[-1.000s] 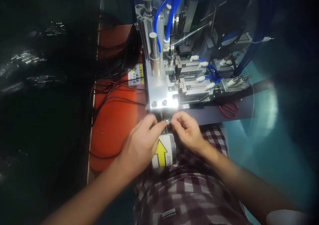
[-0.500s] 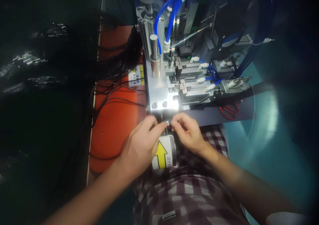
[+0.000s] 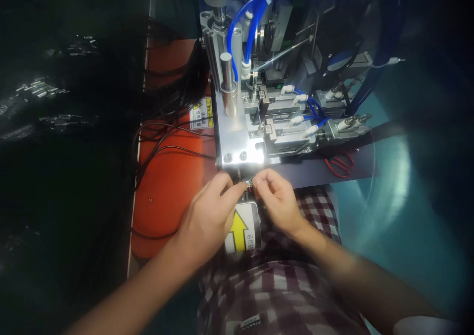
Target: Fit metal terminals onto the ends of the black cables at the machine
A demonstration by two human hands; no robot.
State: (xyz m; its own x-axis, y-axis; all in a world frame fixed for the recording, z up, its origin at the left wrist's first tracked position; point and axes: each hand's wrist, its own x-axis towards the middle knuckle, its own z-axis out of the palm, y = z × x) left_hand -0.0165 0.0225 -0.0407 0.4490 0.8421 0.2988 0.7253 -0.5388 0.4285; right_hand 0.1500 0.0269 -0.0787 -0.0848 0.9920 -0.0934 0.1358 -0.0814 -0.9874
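Observation:
Thin coloured wires (image 3: 250, 184), with red, green and pale strands, show in a small bunch between my fingertips. My left hand (image 3: 209, 214) pinches their left end with thumb and forefinger. From the other side, my right hand (image 3: 278, 201) is closed with its thumb and forefinger on the wires; the exact grip is too small to make out. Both hands are just in front of the bright metal plate (image 3: 242, 145) of a machine. Under my left wrist and partly covered by it is a white cylinder (image 3: 252, 226) with a yellow arrow.
Pneumatic cylinders (image 3: 289, 137) with blue hoses (image 3: 255, 28) stand beyond my hands. Black cables (image 3: 166, 127) run over the orange surface (image 3: 166, 187) at left, near a warning label (image 3: 202, 113). A tool with red handles (image 3: 338, 165) lies at right on the dark ledge.
The view has shifted slightly. Both hands keep their pinch on the wires in nearly the same place, with only a slight movement of the right fingertips.

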